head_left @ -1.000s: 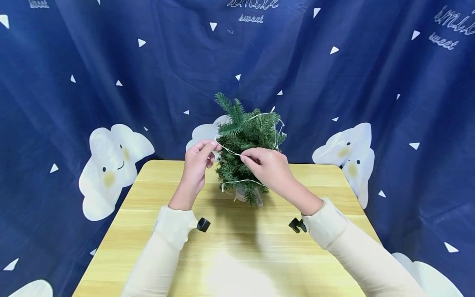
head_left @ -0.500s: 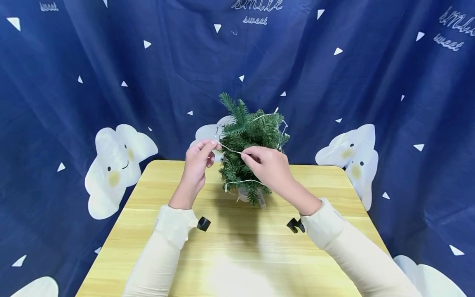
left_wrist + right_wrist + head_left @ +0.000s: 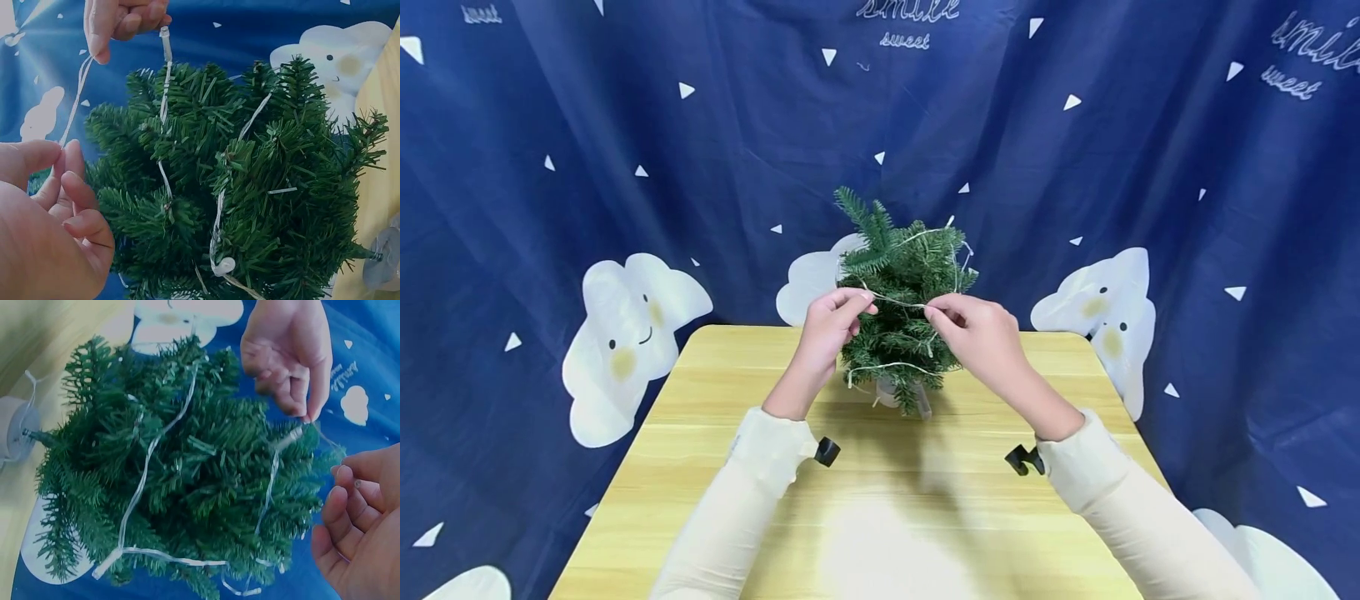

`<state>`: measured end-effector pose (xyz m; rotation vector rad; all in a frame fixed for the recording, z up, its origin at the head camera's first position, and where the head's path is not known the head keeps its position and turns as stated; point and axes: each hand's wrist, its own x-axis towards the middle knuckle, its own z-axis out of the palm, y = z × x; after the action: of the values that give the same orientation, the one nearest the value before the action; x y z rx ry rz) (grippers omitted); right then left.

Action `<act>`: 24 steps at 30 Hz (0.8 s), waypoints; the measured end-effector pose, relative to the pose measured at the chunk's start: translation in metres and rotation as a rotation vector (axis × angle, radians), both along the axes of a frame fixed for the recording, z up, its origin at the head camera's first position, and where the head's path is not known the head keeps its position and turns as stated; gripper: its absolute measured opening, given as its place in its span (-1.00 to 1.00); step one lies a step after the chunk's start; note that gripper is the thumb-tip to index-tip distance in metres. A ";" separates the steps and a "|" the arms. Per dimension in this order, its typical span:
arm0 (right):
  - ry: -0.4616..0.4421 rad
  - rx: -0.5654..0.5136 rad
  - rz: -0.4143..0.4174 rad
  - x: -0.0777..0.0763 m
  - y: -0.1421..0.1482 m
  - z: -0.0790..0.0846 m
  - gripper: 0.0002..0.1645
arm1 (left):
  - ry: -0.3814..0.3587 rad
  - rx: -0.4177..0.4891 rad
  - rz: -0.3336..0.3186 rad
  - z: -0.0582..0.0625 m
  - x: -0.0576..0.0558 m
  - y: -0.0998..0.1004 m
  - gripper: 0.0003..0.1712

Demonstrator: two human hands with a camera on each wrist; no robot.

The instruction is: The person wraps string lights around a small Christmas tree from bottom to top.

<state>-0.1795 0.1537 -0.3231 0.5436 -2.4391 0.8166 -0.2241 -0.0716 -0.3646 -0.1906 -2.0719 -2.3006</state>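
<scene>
A small green artificial Christmas tree (image 3: pixel 910 267) stands on the table, a bare wire string of lights (image 3: pixel 895 301) wound about its branches. In front of its upper part, my left hand (image 3: pixel 829 329) pinches the string between thumb and forefinger. My right hand (image 3: pixel 981 337) pinches the same string a short way to the right, and the stretch between them is nearly straight. In the left wrist view, a small bulb (image 3: pixel 165 44) shows just below the right hand's fingers. The right wrist view shows another bulb (image 3: pixel 107 564) at a bend of the wire.
The tree's pale base (image 3: pixel 14 431) rests on the light wooden table (image 3: pixel 715 467). Close behind the table hangs a dark blue curtain (image 3: pixel 760 125) printed with clouds and triangles. Black camera mounts (image 3: pixel 827 452) stick out at the wrists.
Both hands have shifted to the right across the front of the tree, still pinching the string of lights. A lower stretch of wire now shows beneath the right hand.
</scene>
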 end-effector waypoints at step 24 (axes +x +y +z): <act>-0.030 -0.060 -0.045 -0.011 0.020 -0.007 -0.80 | 0.427 -0.154 0.320 -0.013 -0.025 0.000 -0.59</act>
<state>-0.1904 0.1733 -0.3300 0.4560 -2.4368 0.8821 -0.2492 -0.0716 -0.3779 -0.2998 -1.8956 -1.7402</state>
